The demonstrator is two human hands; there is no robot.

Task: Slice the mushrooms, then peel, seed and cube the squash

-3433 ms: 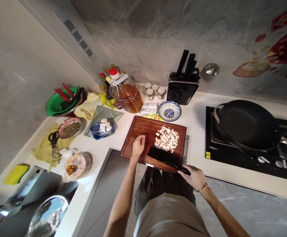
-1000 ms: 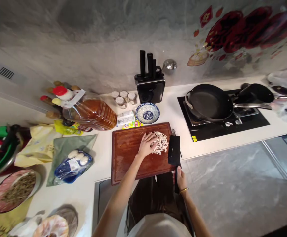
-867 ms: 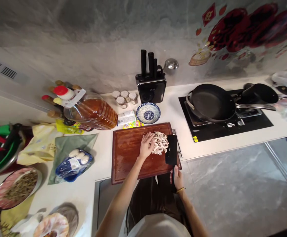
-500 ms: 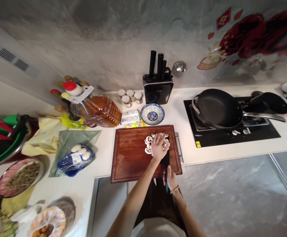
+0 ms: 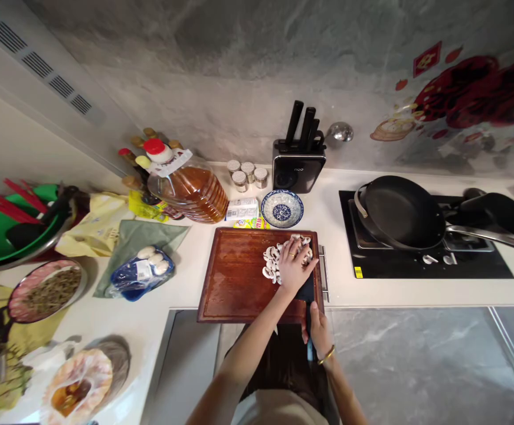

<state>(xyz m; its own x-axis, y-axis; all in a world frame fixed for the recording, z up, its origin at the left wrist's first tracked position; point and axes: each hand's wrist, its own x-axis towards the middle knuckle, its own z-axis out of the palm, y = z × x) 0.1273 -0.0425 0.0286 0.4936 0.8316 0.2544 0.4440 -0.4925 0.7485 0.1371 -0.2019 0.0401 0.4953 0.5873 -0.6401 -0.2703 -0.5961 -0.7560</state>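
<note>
A pile of sliced white mushrooms [image 5: 273, 260] lies on the right half of a dark wooden cutting board [image 5: 238, 274]. My left hand [image 5: 295, 267] rests palm-down on top of the pile, fingers spread over the slices and over the black blade. My right hand [image 5: 317, 324] is wrapped round the handle of a black cleaver [image 5: 306, 290] at the board's near right corner. The blade lies flat under the mushrooms and under my left hand, mostly hidden.
A blue patterned bowl [image 5: 282, 208] sits just behind the board. A black frying pan [image 5: 399, 212] is on the hob to the right, a knife block [image 5: 298, 169] and oil jug [image 5: 189, 185] at the back, and a packet of whole mushrooms [image 5: 143, 272] on the left.
The cleaver swung from the board's right edge under the mushroom pile. My left hand moved from the pile's left side onto its top, above the blade.
</note>
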